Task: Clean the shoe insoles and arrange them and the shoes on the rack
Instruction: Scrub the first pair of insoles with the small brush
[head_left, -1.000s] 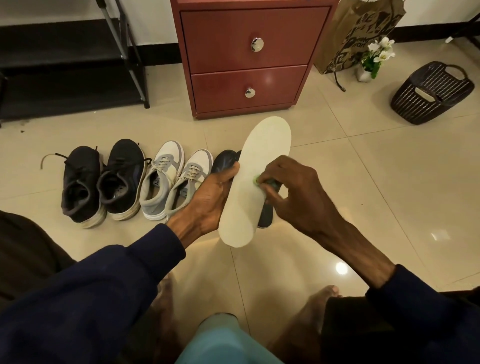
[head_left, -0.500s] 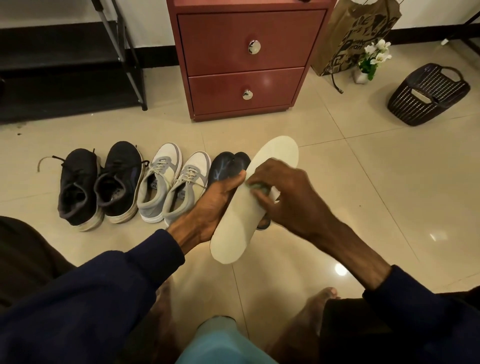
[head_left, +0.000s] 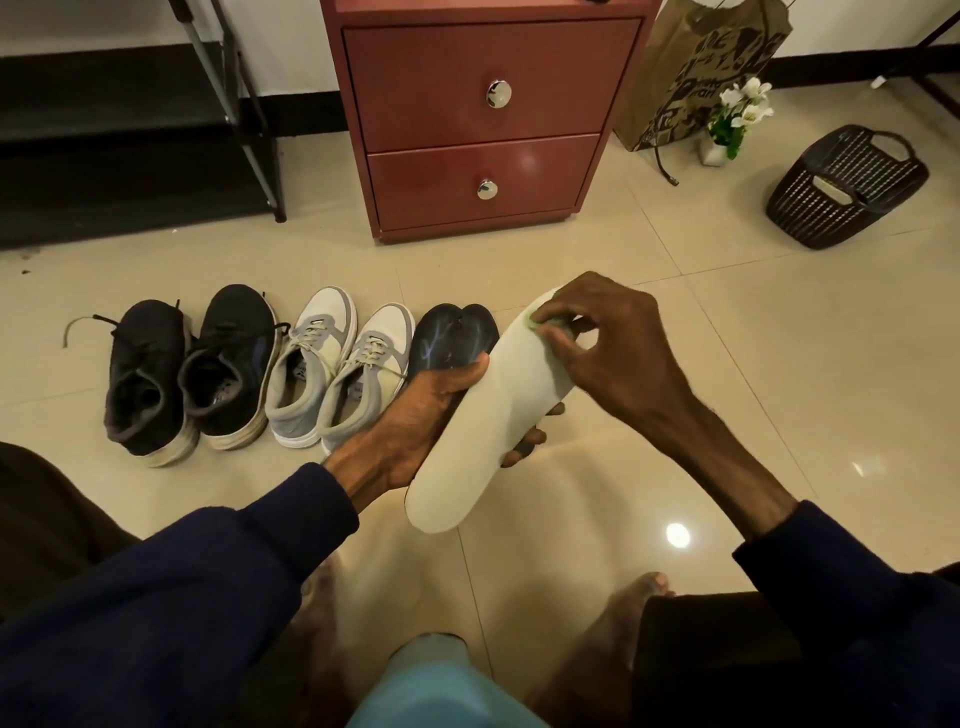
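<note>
My left hand (head_left: 415, 421) grips a pale cream insole (head_left: 488, 421) from underneath at its middle, holding it tilted above the floor. My right hand (head_left: 608, 348) pinches a small green cloth (head_left: 545, 323) against the insole's toe end. On the floor behind lie two dark insoles (head_left: 447, 338), partly hidden by my hands. Left of them stand a grey-and-white pair of sneakers (head_left: 332, 379) and a black pair of sneakers (head_left: 192, 374). The black shoe rack (head_left: 130, 124) is at the far left against the wall.
A red two-drawer cabinet (head_left: 483, 119) stands straight ahead. To its right are a brown paper bag (head_left: 696, 73), a small white flower pot (head_left: 727, 124) and a dark plastic basket (head_left: 847, 187). My bare feet (head_left: 608, 629) rest on the tiled floor below.
My right hand slid the green cloth from the insole's middle up to its toe end. The insole dropped lower and tilted further to the right.
</note>
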